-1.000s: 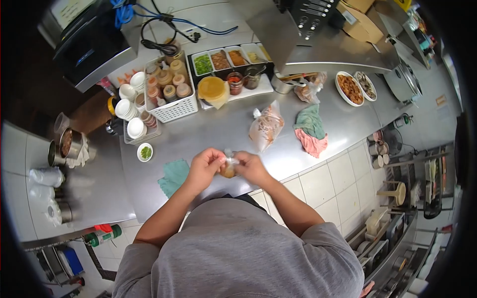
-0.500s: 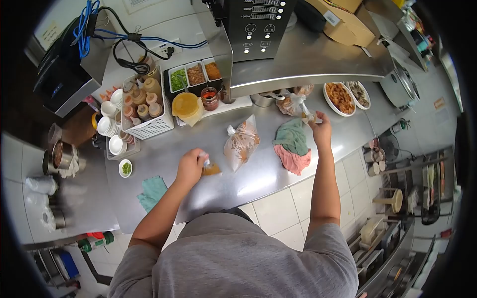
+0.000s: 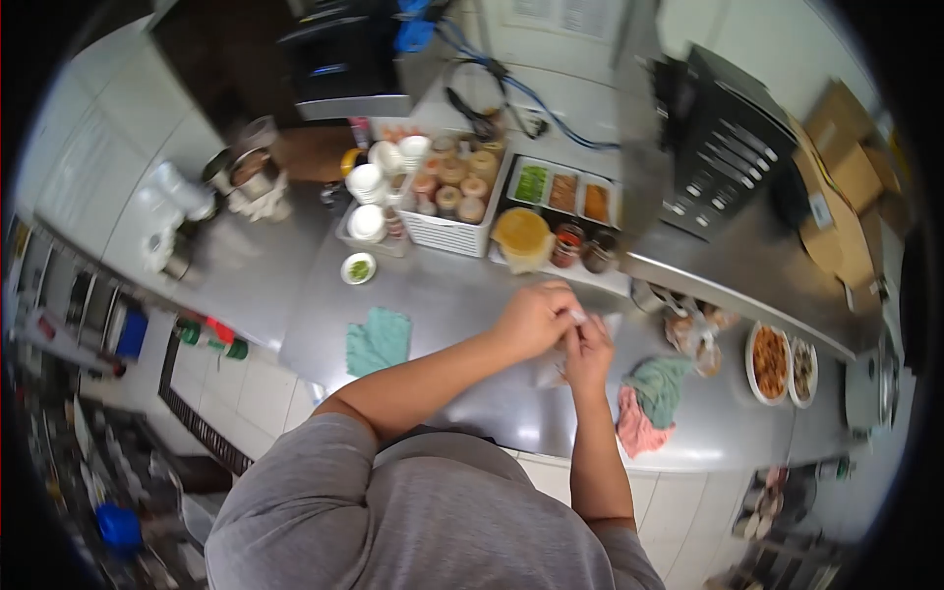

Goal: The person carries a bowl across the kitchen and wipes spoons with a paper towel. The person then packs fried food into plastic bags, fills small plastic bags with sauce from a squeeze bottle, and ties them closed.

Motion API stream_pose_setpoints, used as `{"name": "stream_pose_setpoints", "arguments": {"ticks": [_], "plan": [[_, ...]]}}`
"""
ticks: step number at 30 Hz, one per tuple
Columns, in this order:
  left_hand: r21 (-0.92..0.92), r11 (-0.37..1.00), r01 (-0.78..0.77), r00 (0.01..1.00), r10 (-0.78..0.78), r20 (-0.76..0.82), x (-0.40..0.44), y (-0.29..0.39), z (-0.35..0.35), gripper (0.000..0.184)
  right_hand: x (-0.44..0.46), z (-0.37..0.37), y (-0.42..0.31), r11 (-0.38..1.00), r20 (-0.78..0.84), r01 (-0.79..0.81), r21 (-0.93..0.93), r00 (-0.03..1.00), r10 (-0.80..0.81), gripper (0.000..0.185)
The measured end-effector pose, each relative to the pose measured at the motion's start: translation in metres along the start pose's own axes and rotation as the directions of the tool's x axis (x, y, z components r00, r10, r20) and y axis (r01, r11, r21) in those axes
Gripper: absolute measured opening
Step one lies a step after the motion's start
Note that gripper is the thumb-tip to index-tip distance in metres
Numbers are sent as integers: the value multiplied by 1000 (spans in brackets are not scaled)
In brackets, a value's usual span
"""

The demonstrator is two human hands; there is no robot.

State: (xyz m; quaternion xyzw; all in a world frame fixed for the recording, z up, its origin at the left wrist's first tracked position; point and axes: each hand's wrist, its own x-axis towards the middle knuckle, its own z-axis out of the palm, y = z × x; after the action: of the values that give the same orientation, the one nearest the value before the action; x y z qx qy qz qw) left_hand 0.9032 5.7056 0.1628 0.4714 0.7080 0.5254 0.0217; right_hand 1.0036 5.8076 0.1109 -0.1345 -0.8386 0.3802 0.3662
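My left hand point(image 3: 536, 320) and my right hand point(image 3: 588, 352) meet over the steel counter, fingertips pinched together on a bit of whitish plastic. It looks like the top of a clear plastic bag point(image 3: 550, 373), whose body shows in part below and between my hands. My fingers and forearm cover most of the bag, and blur hides its contents. To the right of my right hand lie a green cloth point(image 3: 657, 385) and a pink cloth point(image 3: 641, 423), bunched together.
A white basket of sauce bottles point(image 3: 447, 234), a yellow-topped tub point(image 3: 523, 236) and red jar point(image 3: 567, 244) line the back. Left are a small bowl of chopped greens point(image 3: 359, 268) and teal cloth point(image 3: 378, 342). Food bowls point(image 3: 767, 364) stand right; a steel shelf point(image 3: 733, 280) overhangs.
My right hand has left the bags at the back right and come in to meet my left. The small bag of brown sauce in my left hand no longer shows. The view has turned left.
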Motion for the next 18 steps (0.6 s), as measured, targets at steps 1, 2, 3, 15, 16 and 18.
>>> {"name": "stream_pose_setpoints", "arguments": {"ticks": [1, 2, 3, 15, 16, 18], "plan": [[-10, 1000, -1, 1000, 1, -16, -4, 0, -6, 6, 0, 8, -2, 999, 27, 25, 39, 999, -27, 13], [-23, 1000, -3, 1000, 2, -31, -8, -1, -11, 7, -1, 15, -3, 1000, 42, 6, -5, 999, -6, 9], [-54, 995, 80, 997, -81, -1, -12, -6, -17, 10, -1, 21, -3, 998, 52, -10, -54, 999, 13, 8], [29, 891, 454, 891, -454, 9, -182, -84, -201, 29, -15, 141, -106, 984, 373, -107, -139, 915, 152, 32], [-7, 853, 521, 853, -521, -7, -208, -90, -221, 28, -17, 162, -144, 992, 457, -123, 15, 884, 103, 36], [-47, 813, 581, 813, -582, -28, -263, -102, -265, 27, -24, 203, -208, 971, 506, -190, 143, 857, 93, 34]]}}
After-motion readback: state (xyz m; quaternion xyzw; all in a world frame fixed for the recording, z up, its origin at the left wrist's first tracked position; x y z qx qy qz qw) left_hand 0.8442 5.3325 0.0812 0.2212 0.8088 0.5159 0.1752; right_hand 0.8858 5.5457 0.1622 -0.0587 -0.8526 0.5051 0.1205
